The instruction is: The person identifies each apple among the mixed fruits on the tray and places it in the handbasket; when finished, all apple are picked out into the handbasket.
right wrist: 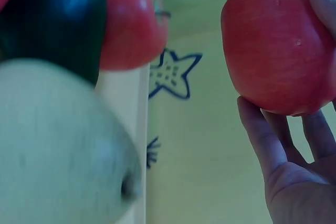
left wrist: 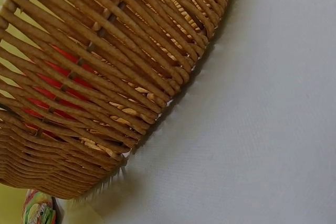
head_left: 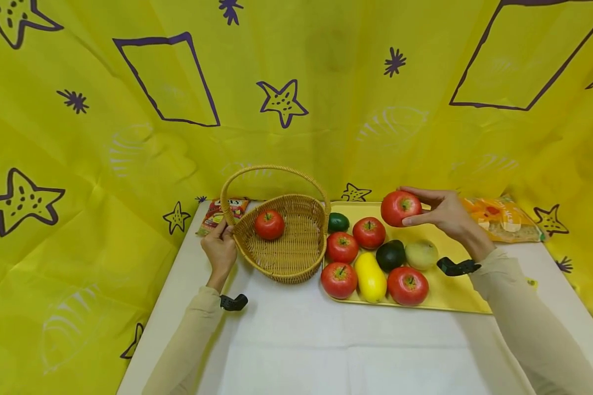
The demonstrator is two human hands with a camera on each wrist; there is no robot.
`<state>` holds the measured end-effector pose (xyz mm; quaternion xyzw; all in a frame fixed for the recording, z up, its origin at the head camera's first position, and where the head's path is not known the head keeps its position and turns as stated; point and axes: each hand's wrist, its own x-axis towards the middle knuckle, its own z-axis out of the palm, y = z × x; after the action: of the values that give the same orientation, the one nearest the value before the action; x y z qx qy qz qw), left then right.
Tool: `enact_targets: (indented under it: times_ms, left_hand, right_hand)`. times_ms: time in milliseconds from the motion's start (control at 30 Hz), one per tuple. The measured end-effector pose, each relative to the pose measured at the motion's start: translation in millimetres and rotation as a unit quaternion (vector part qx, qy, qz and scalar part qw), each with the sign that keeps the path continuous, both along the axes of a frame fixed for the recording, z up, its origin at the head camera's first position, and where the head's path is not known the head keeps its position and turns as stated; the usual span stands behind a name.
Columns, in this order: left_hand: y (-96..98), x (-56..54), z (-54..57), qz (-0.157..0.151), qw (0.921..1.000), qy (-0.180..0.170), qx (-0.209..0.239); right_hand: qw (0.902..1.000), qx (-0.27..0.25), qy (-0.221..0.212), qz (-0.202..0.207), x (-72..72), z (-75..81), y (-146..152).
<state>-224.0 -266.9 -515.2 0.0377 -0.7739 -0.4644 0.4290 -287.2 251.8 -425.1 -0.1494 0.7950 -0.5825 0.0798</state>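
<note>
My left hand [head_left: 219,251] grips the left rim of a wicker basket [head_left: 301,249] near the foot of its arched handle. One red apple [head_left: 269,224] lies inside, toward the left; in the left wrist view it glows red through the weave [left wrist: 63,90]. Above the far part of a yellow tray [head_left: 454,293], my right hand [head_left: 447,215] holds another red apple [head_left: 400,208] between thumb and fingers. The right wrist view shows this held apple [right wrist: 278,45] apart from the pale round fruit [right wrist: 63,145]. The left hand is out of sight in its own wrist view.
On the tray sit several red apples [head_left: 339,280], a yellow oblong fruit [head_left: 370,278], a dark green avocado-like fruit [head_left: 391,255] and a small green fruit [head_left: 338,222]. An orange bag [head_left: 506,219] lies behind right, a red packet [head_left: 234,207] behind the basket. A yellow curtain [head_left: 316,148] borders the table.
</note>
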Motion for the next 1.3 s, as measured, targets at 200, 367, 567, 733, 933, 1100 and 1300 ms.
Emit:
enact_targets:
  times_ms: [200, 367, 567, 733, 933, 1100, 1300]
  left_hand:
    - [1.9, -2.9, -2.0, 0.002, 1.0000, 0.005, 0.007]
    - [2.7, -3.5, -3.9, 0.006, 0.9999, -0.006, 0.007]
    - [2.7, -3.8, -3.2, 0.003, 0.9998, -0.010, 0.014]
    - [3.0, -3.6, -2.1, -0.003, 0.9998, -0.011, 0.018]
    - [3.3, -3.4, -1.9, -0.005, 0.9998, -0.013, 0.017]
    - [2.9, -2.8, -0.7, 0.002, 0.9999, -0.012, 0.011]
    - [1.7, -0.8, -0.3, 0.008, 0.9999, -0.006, 0.008]
  right_hand:
    - [0.9988, -0.036, -0.002, 0.034, 9.3, 5.1, -16]
    - [0.9977, -0.036, 0.003, 0.057, 15.4, 7.1, -32]
    - [0.9964, -0.047, 0.014, 0.069, 24.2, 4.7, -58]
    - [0.9971, -0.040, 0.006, 0.065, 32.2, 3.0, -79]
    - [0.9958, -0.047, -0.008, 0.078, 40.1, 3.0, -103]
    - [0.9916, -0.073, -0.029, 0.103, 44.9, 4.3, -119]
    - [0.9911, -0.065, 0.002, 0.116, 49.1, 6.5, -144]
